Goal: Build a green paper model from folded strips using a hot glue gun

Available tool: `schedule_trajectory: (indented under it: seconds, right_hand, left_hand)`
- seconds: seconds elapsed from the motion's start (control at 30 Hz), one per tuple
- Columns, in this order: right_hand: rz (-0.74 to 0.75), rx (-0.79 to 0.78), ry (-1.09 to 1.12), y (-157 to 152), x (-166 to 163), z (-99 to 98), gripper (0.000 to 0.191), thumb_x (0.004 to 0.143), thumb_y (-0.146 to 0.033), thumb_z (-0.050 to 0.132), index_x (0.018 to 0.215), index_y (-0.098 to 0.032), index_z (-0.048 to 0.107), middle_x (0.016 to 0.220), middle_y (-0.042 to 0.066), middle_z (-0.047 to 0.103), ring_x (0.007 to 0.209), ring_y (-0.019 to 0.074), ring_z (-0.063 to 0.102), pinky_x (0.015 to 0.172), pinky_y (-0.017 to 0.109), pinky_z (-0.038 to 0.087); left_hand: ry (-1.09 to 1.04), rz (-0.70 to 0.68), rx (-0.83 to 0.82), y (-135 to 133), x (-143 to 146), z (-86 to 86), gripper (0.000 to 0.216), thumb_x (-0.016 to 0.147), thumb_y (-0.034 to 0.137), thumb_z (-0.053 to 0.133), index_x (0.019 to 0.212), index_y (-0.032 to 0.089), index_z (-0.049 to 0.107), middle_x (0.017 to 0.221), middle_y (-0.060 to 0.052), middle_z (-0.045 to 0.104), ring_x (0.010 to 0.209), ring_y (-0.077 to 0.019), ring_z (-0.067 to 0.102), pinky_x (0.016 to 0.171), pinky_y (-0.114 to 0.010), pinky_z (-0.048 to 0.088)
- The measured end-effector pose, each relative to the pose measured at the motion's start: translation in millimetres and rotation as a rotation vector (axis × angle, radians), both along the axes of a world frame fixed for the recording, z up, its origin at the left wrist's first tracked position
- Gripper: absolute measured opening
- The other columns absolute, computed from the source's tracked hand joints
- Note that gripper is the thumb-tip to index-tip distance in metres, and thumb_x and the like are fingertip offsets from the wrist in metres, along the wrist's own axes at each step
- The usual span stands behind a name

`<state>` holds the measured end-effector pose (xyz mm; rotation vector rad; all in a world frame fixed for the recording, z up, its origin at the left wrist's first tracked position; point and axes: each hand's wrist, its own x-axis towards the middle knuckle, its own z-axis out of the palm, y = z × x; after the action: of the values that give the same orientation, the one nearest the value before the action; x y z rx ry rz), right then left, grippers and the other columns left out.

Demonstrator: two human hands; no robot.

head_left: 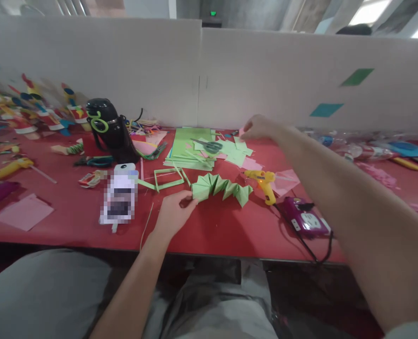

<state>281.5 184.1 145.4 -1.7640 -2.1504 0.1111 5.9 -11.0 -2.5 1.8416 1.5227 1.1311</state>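
My left hand [175, 212] rests on the red table [212, 230] and pinches the left end of a green accordion-folded paper strip [223, 188], which stretches out to the right. My right hand [258, 128] reaches far across the table, fingers curled together over small green and pink paper pieces [239, 153] near the back wall; whether it holds one I cannot make out. A pair of scissors [209, 146] lies on a stack of green paper sheets [189, 148] just left of that hand.
A yellow glue gun [263, 183] and a purple power strip [306, 221] lie right of the strip. A phone [120, 195], green paper frame [168, 179], black bottle [110, 127], pink sheet [25, 212] and colourful paper figures [35, 110] fill the left side. White partition behind.
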Motion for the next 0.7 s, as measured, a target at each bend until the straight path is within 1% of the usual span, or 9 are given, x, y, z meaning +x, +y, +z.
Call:
schedule_trajectory:
  seconds: [0.07,0.17,0.23,0.3,0.33,0.43,0.53,0.6,0.7]
  right_hand:
    - [0.063,-0.110,0.005,-33,-15,2.9,0.040,0.074,-0.025,0.080,0.108,-0.006,0.072,0.071,0.007,0.071,0.063,0.0159,0.060,0.065,0.029,0.048]
    - [0.199,-0.090,0.045,-99,-35,-9.7,0.038,0.072,-0.023,0.076,0.109,-0.015,0.071,0.099,0.008,0.073,0.077,0.0174,0.064,0.069,0.026,0.049]
    - [0.280,-0.134,0.101,-143,-44,-28.6,0.032,0.073,-0.019,0.070,0.106,-0.017,0.070,0.105,0.008,0.071,0.077,0.0173,0.064,0.066,0.026,0.050]
    - [0.338,-0.165,0.176,-177,-48,-52.8,0.022,0.078,-0.021,0.064,0.099,-0.021,0.071,0.100,0.005,0.072,0.076,0.0173,0.065,0.066,0.027,0.050]
    - [0.350,-0.160,0.208,-189,-50,-65.7,0.022,0.079,-0.020,0.062,0.100,-0.022,0.071,0.098,0.005,0.072,0.076,0.0177,0.065,0.068,0.028,0.051]
    - [0.361,-0.032,0.265,-208,-55,-100.6,0.039,0.080,-0.012,0.056,0.116,-0.022,0.068,0.116,0.008,0.070,0.102,0.0230,0.066,0.091,0.037,0.052]
    - [0.273,0.169,0.329,-217,-57,-121.5,0.035,0.086,-0.020,0.060,0.120,-0.023,0.067,0.133,0.011,0.062,0.125,0.0271,0.057,0.106,0.044,0.047]
    - [0.192,0.293,0.401,-223,-53,-127.4,0.028,0.089,-0.029,0.061,0.116,-0.024,0.068,0.131,0.010,0.063,0.125,0.0266,0.058,0.106,0.043,0.048]
    - [-0.011,0.421,0.480,-228,-34,-130.3,0.024,0.093,-0.036,0.056,0.109,-0.021,0.067,0.117,0.013,0.067,0.111,0.0258,0.063,0.095,0.040,0.053]
  left_hand:
    - [-0.008,0.003,0.005,1,0,-2.1,0.011,0.082,0.032,0.067,0.081,0.021,0.069,0.079,-0.002,0.074,0.074,-0.0176,0.069,0.070,-0.027,0.053]
    - [-0.006,-0.002,0.023,2,-1,-4.3,0.011,0.080,0.032,0.068,0.082,0.021,0.070,0.082,-0.003,0.076,0.079,-0.0200,0.071,0.074,-0.030,0.054]
    - [-0.015,-0.012,0.032,3,-1,-4.6,0.010,0.079,0.031,0.068,0.083,0.021,0.070,0.082,-0.004,0.076,0.079,-0.0205,0.072,0.075,-0.030,0.055]
    - [-0.026,-0.032,0.037,4,0,-4.3,0.010,0.079,0.030,0.068,0.083,0.021,0.070,0.082,-0.004,0.076,0.078,-0.0203,0.072,0.073,-0.030,0.055]
    - [-0.024,-0.045,0.041,4,0,-4.2,0.010,0.079,0.030,0.068,0.083,0.021,0.070,0.081,-0.004,0.076,0.078,-0.0202,0.072,0.073,-0.030,0.055]
    - [-0.004,-0.066,0.066,6,1,-5.3,0.012,0.080,0.031,0.068,0.083,0.020,0.071,0.083,-0.004,0.076,0.078,-0.0198,0.071,0.074,-0.031,0.055]
    - [-0.010,-0.061,0.073,8,0,-8.1,0.015,0.079,0.032,0.069,0.086,0.019,0.072,0.086,-0.004,0.077,0.079,-0.0201,0.072,0.077,-0.032,0.056]
    - [-0.019,-0.062,0.062,9,-1,-9.5,0.016,0.079,0.033,0.070,0.087,0.019,0.072,0.087,-0.005,0.077,0.081,-0.0207,0.072,0.079,-0.032,0.056]
    - [-0.010,-0.079,0.050,11,0,-10.0,0.016,0.079,0.034,0.070,0.084,0.019,0.072,0.085,-0.004,0.077,0.082,-0.0216,0.073,0.079,-0.033,0.056]
